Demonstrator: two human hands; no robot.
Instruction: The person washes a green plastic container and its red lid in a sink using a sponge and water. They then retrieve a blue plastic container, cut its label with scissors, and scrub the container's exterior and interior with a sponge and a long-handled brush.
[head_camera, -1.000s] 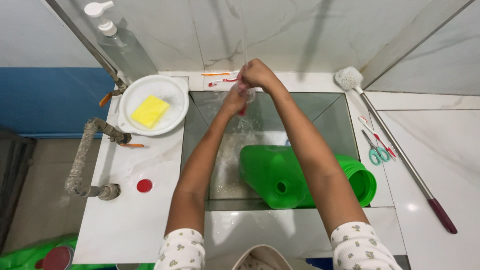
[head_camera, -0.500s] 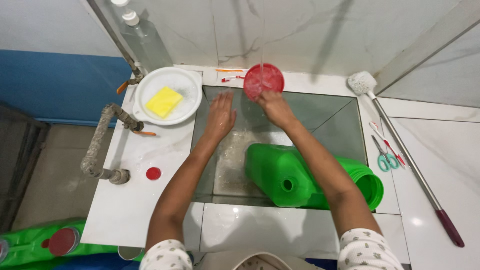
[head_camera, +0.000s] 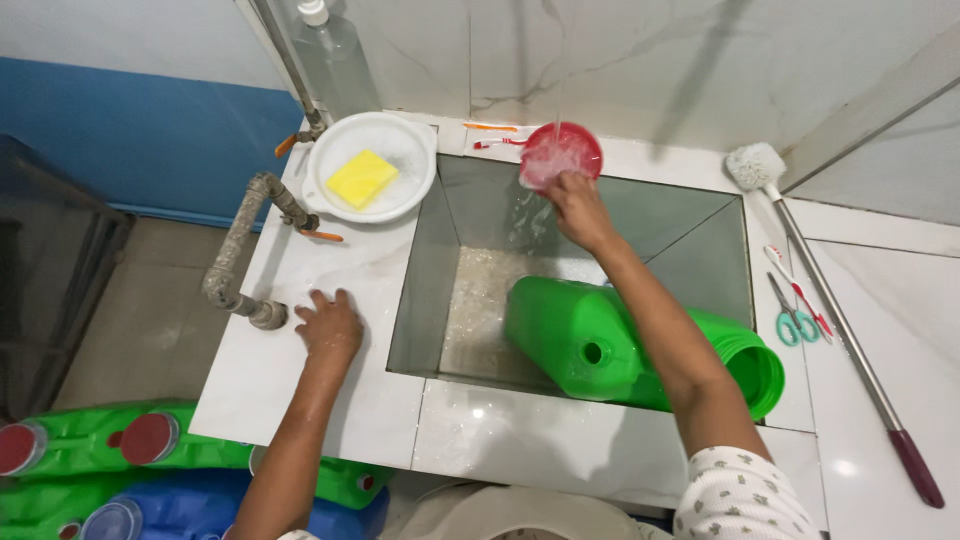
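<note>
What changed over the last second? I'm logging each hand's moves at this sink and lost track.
The left hand left the sink and came down flat on the counter, covering the spot where a small red cap lay. The right hand holds the round red lid up under falling water, as half a second ago. The green container in the sink, the bowl with the yellow sponge and the scissors stayed put.

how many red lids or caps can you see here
3: one red lid in the right hand under running water, two red caps on containers bottom left; others may be hidden.
</note>
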